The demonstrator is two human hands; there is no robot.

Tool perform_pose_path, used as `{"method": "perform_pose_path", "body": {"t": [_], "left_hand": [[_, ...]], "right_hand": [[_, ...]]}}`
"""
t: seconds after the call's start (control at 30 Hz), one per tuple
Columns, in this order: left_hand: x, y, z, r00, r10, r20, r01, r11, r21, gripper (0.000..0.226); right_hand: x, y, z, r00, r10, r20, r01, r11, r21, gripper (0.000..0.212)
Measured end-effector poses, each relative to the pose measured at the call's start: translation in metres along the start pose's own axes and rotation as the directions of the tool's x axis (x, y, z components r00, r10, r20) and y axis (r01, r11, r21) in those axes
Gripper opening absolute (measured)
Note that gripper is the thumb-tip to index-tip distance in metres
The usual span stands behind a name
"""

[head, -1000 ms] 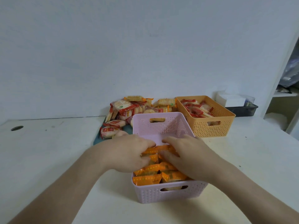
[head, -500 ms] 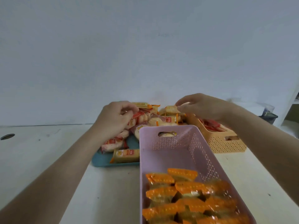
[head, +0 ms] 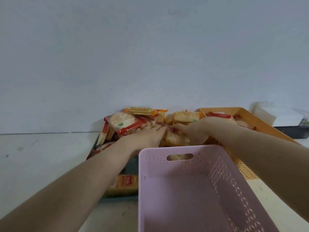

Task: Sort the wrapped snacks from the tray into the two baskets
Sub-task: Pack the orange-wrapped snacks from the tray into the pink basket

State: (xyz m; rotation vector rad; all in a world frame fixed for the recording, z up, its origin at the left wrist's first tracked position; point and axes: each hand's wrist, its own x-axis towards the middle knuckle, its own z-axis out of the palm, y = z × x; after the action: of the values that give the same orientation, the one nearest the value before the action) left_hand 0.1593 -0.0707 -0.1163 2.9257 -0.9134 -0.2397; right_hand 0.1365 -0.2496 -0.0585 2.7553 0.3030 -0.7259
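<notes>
Both hands (head: 147, 137) (head: 192, 131) lay on snack pile (head: 127, 124) behind pink basket (head: 192, 190); finger grip unclear, packs pointing all ways.

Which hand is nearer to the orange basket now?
The right hand: it reaches into the snack pile just beside the orange basket. The left hand lies further left on the pile.

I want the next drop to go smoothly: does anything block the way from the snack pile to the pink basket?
Nothing visible does. Both hands, left hand and right hand, are on the snack pile, and the pink basket sits right in front of it, open-topped, its visible far end bare.
</notes>
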Motion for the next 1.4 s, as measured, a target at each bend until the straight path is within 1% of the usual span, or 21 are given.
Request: {"method": "perform_pose_path", "body": {"t": [0.1, 0.13, 0.2, 0.3, 0.37, 0.4, 0.43, 0.47, 0.53, 0.57, 0.63, 0.67, 0.73, 0.8, 0.83, 0.93, 1.03, 1.07, 1.17, 1.27, 1.4], "left_hand": [[-0.009, 0.003, -0.007, 0.999, -0.02, -0.036, 0.019, 0.999, -0.037, 0.084], [-0.014, 0.006, -0.012, 0.999, -0.012, -0.047, 0.011, 1.0, -0.024, 0.072], [-0.021, 0.014, -0.021, 0.999, -0.045, -0.017, 0.046, 0.997, 0.064, 0.023], [-0.021, 0.015, -0.028, 0.998, -0.07, -0.008, 0.07, 0.986, 0.15, 0.039], [-0.018, 0.008, -0.026, 0.997, -0.051, -0.053, 0.051, 0.999, -0.013, 0.038], [-0.016, 0.004, -0.025, 0.996, -0.051, -0.077, 0.041, 0.992, -0.123, 0.049], [-0.015, 0.002, -0.023, 0.995, -0.04, -0.091, 0.021, 0.98, -0.199, 0.063], [-0.013, 0.003, -0.021, 0.995, -0.037, -0.092, 0.015, 0.972, -0.233, 0.074], [-0.002, 0.004, -0.014, 0.995, -0.063, -0.08, 0.044, 0.975, -0.216, 0.084], [0.004, 0.004, -0.009, 0.994, -0.089, -0.07, 0.073, 0.975, -0.212, 0.087], [0.018, 0.008, -0.004, 0.99, -0.124, -0.07, 0.104, 0.963, -0.247, 0.087], [0.025, 0.009, -0.001, 0.987, -0.136, -0.081, 0.111, 0.961, -0.255, 0.085], [0.032, 0.013, -0.002, 0.988, -0.133, -0.081, 0.111, 0.966, -0.232, 0.078], [0.036, 0.015, -0.002, 0.986, -0.123, -0.112, 0.09, 0.961, -0.261, 0.074], [0.038, 0.015, -0.002, 0.983, -0.118, -0.143, 0.072, 0.954, -0.292, 0.078], [0.036, 0.018, 0.001, 0.982, -0.144, -0.124, 0.078, 0.901, -0.428, 0.093], [0.032, 0.02, -0.001, 0.987, -0.109, -0.115, 0.039, 0.871, -0.49, 0.108], [0.032, 0.019, -0.003, 0.988, -0.094, -0.121, 0.022, 0.866, -0.5, 0.104], [0.026, 0.017, -0.011, 0.979, -0.106, -0.177, -0.001, 0.854, -0.52, 0.072], [0.017, 0.016, -0.023, 0.945, -0.174, -0.276, -0.012, 0.826, -0.563, 0.076], [-0.008, 0.017, -0.046, 0.869, -0.222, -0.443, -0.149, 0.736, -0.661, 0.075]], "right_hand": [[0.006, 0.002, 0.002, 0.995, -0.058, -0.087, 0.068, 0.992, 0.11, 0.087], [0.007, 0.002, 0.003, 0.989, -0.077, -0.128, 0.1, 0.978, 0.181, 0.082], [0.013, 0.003, 0.007, 0.971, -0.117, -0.21, 0.189, 0.911, 0.366, 0.075], [0.016, 0.004, 0.012, 0.949, -0.159, -0.273, 0.303, 0.702, 0.644, 0.065], [0.013, 0.007, 0.01, 0.953, -0.159, -0.259, 0.304, 0.522, 0.797, 0.056], [0.011, 0.009, 0.009, 0.954, -0.154, -0.257, 0.3, 0.472, 0.829, 0.054], [0.01, 0.01, 0.007, 0.949, -0.143, -0.28, 0.314, 0.473, 0.823, 0.053], [0.009, 0.011, 0.006, 0.944, -0.126, -0.306, 0.326, 0.515, 0.793, 0.052], [0.008, 0.012, 0.004, 0.941, -0.09, -0.325, 0.309, 0.617, 0.723, 0.048], [0.009, 0.012, 0.004, 0.944, -0.067, -0.323, 0.29, 0.636, 0.715, 0.043], [0.009, 0.013, 0.008, 0.938, 0.009, -0.346, 0.261, 0.639, 0.723, 0.031], [0.008, 0.014, 0.009, 0.922, 0.068, -0.38, 0.234, 0.683, 0.692, 0.03], [0.008, 0.017, 0.012, 0.859, 0.168, -0.483, 0.133, 0.839, 0.528, 0.039], [0.009, 0.019, 0.014, 0.83, 0.189, -0.524, 0.073, 0.895, 0.439, 0.048], [0.011, 0.021, 0.013, 0.846, 0.206, -0.491, 0.075, 0.867, 0.493, 0.053], [0.009, 0.018, 0.011, 0.933, 0.19, -0.307, 0.109, 0.662, 0.742, 0.076], [0.008, 0.021, 0.012, 0.952, 0.108, -0.287, 0.143, 0.673, 0.726, 0.085], [0.007, 0.024, 0.013, 0.953, 0.095, -0.288, 0.161, 0.646, 0.746, 0.083], [0.007, 0.028, 0.015, 0.955, 0.064, -0.288, 0.215, 0.519, 0.827, 0.069], [0.002, 0.029, 0.013, 0.949, 0.054, -0.31, 0.287, 0.255, 0.923, 0.053], [-0.021, 0.027, 0.004, 0.918, 0.011, -0.396, 0.395, 0.038, 0.918, 0.043]]}}
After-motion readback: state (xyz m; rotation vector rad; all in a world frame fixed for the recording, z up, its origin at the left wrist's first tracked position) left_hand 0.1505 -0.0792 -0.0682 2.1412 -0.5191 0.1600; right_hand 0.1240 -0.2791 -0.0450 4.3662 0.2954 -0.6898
